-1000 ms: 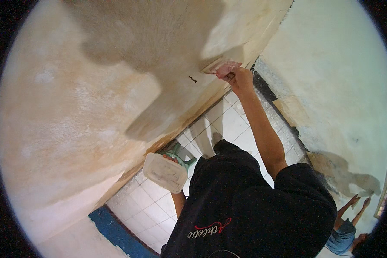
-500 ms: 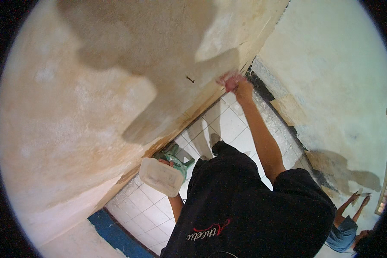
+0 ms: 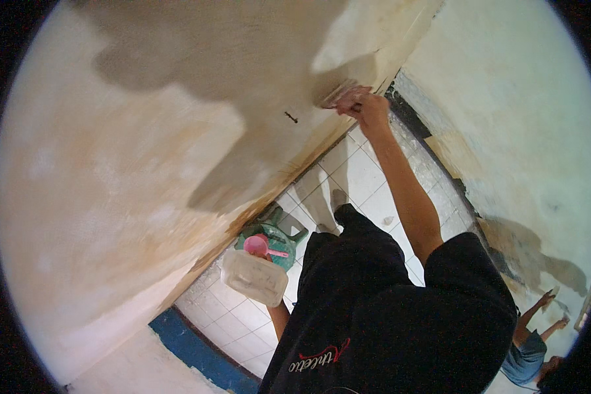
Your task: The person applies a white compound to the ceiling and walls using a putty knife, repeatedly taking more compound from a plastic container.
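My right hand (image 3: 373, 113) grips a reddish putty spreader (image 3: 345, 96), its wide edge against the beige wall (image 3: 197, 144) close to the corner. That arm is stretched far forward. At my lower left, my left hand (image 3: 268, 257) holds a pale rectangular plastic tub (image 3: 253, 278); most of the fingers are hidden behind it. White smears mark the tub's inside. Just beyond the tub, a pink dipper (image 3: 257, 245) shows over a green plastic stool (image 3: 287, 238) beside the wall.
White tiles (image 3: 358, 174) cover the floor beneath me. On the right rises a pale green wall (image 3: 525, 125) with dark, peeling patches at its base. A co-worker (image 3: 526, 358) reaches toward that wall at the lower right. A blue strip (image 3: 194, 341) lies at the lower left.
My right hand and the spreader have moved up the wall, away from its foot. The tub has shifted slightly right and down, and the pink dipper has come into view.
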The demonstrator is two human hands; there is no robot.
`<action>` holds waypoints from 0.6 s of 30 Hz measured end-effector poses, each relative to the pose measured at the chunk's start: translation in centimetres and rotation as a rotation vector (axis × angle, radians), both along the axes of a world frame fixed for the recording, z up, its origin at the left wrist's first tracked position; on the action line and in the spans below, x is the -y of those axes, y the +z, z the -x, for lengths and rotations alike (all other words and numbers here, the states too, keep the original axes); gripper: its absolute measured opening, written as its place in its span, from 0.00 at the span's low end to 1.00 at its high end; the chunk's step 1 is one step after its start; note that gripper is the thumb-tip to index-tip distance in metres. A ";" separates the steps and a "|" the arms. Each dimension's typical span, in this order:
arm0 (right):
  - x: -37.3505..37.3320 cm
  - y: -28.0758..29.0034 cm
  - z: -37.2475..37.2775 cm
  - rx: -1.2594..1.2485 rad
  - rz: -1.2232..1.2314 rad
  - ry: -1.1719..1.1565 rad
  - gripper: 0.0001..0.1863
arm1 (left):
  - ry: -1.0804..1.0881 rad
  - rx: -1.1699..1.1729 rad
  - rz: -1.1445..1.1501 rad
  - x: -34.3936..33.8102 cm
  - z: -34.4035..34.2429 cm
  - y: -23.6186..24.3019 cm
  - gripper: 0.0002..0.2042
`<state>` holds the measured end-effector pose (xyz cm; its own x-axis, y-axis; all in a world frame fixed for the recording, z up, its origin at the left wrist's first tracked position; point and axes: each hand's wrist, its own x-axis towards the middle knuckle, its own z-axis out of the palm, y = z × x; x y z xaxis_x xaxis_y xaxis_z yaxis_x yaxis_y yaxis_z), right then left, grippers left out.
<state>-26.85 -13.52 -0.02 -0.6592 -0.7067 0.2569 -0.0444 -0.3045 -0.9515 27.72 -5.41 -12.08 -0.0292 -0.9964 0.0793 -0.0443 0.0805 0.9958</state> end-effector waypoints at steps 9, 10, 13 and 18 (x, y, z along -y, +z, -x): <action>-0.6 -13.0 0.2 0.913 0.000 -0.332 0.11 | -0.045 -0.668 -0.222 0.7 4.5 2.4 0.28; 0.5 -15.4 0.7 0.947 0.008 -0.330 0.13 | -0.153 -1.012 -0.298 1.8 4.9 2.2 0.28; 2.7 -15.4 -2.9 0.883 0.011 -0.116 0.12 | -0.120 -0.838 -0.223 1.3 5.8 2.3 0.27; 3.8 -7.4 -3.5 0.832 -0.043 -0.139 0.09 | 0.041 -0.468 -0.221 0.2 7.2 3.5 0.28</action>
<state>-23.38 -17.33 -7.41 -0.7034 -0.6029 -0.3764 0.6416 -0.3107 -0.7013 20.51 -5.64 -8.56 -0.0019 -0.9905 -0.1375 0.4110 -0.1262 0.9029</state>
